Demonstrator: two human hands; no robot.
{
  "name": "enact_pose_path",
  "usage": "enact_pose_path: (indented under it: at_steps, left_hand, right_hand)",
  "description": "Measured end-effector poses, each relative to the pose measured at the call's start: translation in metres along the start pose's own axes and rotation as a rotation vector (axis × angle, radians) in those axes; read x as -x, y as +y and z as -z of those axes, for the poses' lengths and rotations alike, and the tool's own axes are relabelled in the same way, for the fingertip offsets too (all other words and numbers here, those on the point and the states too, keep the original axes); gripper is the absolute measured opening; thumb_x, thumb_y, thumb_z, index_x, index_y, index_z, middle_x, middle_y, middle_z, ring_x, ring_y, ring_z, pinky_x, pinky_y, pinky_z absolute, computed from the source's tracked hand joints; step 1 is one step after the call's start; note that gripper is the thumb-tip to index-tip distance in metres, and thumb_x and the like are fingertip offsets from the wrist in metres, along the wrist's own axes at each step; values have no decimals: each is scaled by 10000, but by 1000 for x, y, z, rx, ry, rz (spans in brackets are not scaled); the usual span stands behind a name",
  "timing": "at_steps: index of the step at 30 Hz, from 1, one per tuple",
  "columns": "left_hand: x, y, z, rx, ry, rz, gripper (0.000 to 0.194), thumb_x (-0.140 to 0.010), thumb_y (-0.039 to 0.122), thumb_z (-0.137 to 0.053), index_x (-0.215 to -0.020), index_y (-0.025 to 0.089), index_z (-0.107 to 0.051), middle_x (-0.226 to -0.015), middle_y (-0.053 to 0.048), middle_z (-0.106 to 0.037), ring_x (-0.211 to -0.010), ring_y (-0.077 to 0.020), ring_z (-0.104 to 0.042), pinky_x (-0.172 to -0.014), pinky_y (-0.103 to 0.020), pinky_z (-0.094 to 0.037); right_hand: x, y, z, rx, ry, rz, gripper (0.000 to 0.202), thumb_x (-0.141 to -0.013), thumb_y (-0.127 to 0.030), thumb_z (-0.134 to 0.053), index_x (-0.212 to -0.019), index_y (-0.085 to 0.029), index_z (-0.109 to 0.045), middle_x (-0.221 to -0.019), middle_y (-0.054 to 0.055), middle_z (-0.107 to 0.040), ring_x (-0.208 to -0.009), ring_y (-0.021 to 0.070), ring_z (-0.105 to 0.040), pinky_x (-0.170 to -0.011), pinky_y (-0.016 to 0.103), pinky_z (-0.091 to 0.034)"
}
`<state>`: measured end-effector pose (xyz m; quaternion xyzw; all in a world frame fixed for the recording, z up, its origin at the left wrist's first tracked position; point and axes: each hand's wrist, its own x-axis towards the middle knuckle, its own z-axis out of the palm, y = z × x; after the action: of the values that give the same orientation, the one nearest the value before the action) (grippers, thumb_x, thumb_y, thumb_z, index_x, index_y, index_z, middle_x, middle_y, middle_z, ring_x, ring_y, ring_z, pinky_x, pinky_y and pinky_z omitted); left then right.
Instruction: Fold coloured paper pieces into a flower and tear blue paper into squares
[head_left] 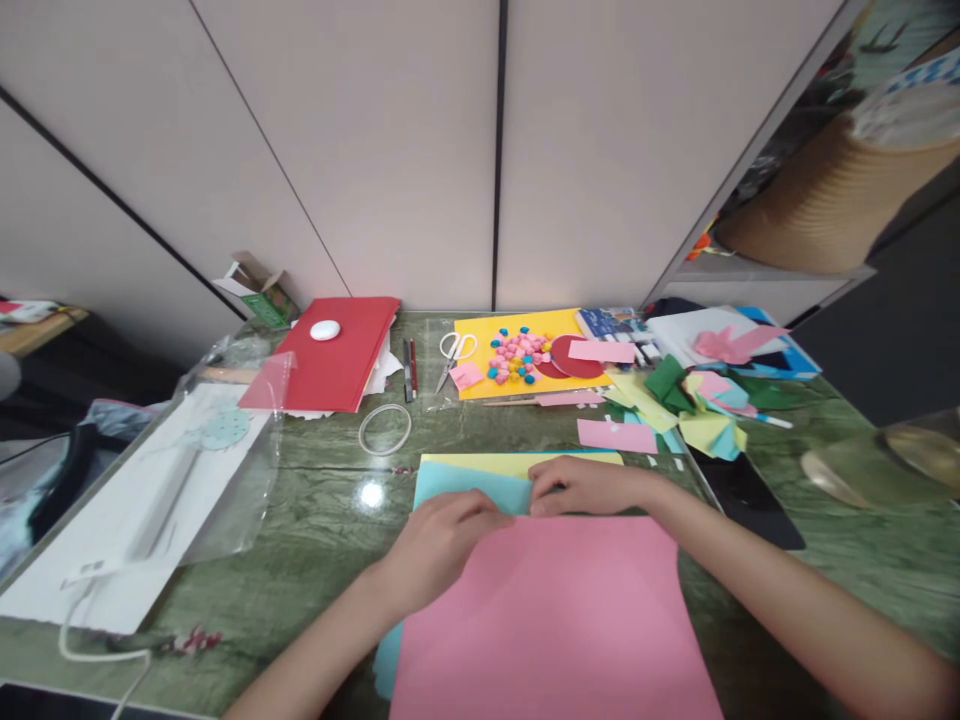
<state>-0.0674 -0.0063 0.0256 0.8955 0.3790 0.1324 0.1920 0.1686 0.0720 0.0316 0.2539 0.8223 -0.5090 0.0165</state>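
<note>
The person has two hands at one pink sheet point(562, 620), which lies at the near edge of the green table point(322, 540), over one blue sheet point(472, 485) and one yellow sheet point(517, 464). The left hand point(442, 550) is bent with its fingers on the far left part of the pink sheet. The right hand point(574, 487) has curled fingers at the far edge of this sheet, over the blue one; whether it pinches the paper, one cannot tell. Beyond the hands there is one pair of scissors point(457, 347) with white handles, and two slim pens point(410, 370) lie to the left of it. One white ring point(385, 430) is nearer. Many small paper pieces point(519, 352), too many to count surely, lie on one orange-yellow sheet point(480, 335), beside two red circles point(581, 357), which overlap.
</note>
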Motion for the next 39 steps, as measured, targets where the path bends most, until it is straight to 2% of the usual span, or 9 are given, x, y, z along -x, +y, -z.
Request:
enact_pose_path:
  at_steps: [12, 16, 20, 24, 27, 31, 34, 37, 39]
  left_hand:
    - [0, 11, 8, -10, 16, 38, 311, -816, 122, -510, -1094, 256, -549, -997, -14, -605, -909, -152, -558, -797, -299, -462]
    - [-1, 20, 6, 45, 84, 150, 165, -784, 137, -570, -933, 207, -569, -996, -24, -600, -945, -168, -542, -821, -332, -467]
    - [2, 27, -4, -54, 208, 79, 85, -816, 108, -515, -795, 180, -554, -1070, -46, -588, -1072, -197, -504, -870, -357, -453]
    - [10, 35, -13, -183, 201, 2, 163, -845, 71, -417, -868, 165, -548, -811, -28, -656, -732, -164, -614, -623, -299, -515]
    - [17, 44, -11, -228, 254, -99, 197, -868, 81, -364, -902, 139, -550, -710, -26, -661, -585, -147, -605, -508, -275, -496]
    - [25, 53, -4, -269, 343, -234, 207, -859, 52, -376, -846, 120, -571, -833, -54, -694, -737, -141, -651, -604, -249, -524]
    - [30, 56, -2, -273, 334, -264, 165, -833, 54, -434, -849, 112, -587, -904, -60, -697, -808, -157, -656, -642, -254, -534]
    - [31, 58, 0, -275, 339, -282, 143, -822, 74, -460, -833, 111, -597, -922, -61, -699, -806, -168, -660, -630, -256, -539]
    - [31, 60, 4, -283, 368, -300, 173, -830, 72, -436, -802, 117, -601, -891, -55, -707, -769, -159, -665, -611, -246, -540]
  right_hand:
    - [3, -11, -6, 38, 34, 17, 318, -884, -342, -386, -684, -162, -555, -728, -10, -442, -633, 84, -434, -588, 204, -339]
    - [4, -14, -9, 104, 100, 13, 331, -891, -344, -376, -670, -165, -545, -727, -6, -433, -642, 94, -442, -609, 219, -335]
    - [5, -15, -7, 166, 176, -9, 364, -897, -369, -364, -659, -166, -549, -723, 4, -441, -660, 112, -453, -616, 236, -329]
    - [6, -13, 4, 316, 279, -73, 408, -908, -395, -322, -699, -169, -589, -767, 32, -509, -668, 127, -493, -631, 253, -363]
    - [14, -13, 18, 531, 400, -73, 328, -908, -306, -327, -883, -194, -634, -885, 60, -584, -766, 162, -558, -690, 281, -404]
    - [44, -34, 40, 812, 675, 28, 381, -866, -133, -320, -1140, -251, -558, -1126, 52, -590, -976, 216, -564, -767, 330, -436]
    - [74, -65, 56, 926, 985, 92, 338, -849, -154, -422, -1115, -312, -555, -1063, 11, -621, -943, 209, -582, -767, 320, -453]
    - [97, -87, 75, 772, 1244, -64, 373, -791, -288, -586, -1153, -341, -513, -979, 26, -614, -792, 190, -586, -671, 324, -462]
    - [103, -87, 88, 529, 1210, -35, 521, -736, -354, -646, -1217, -340, -448, -817, 8, -607, -672, 160, -573, -534, 282, -445]
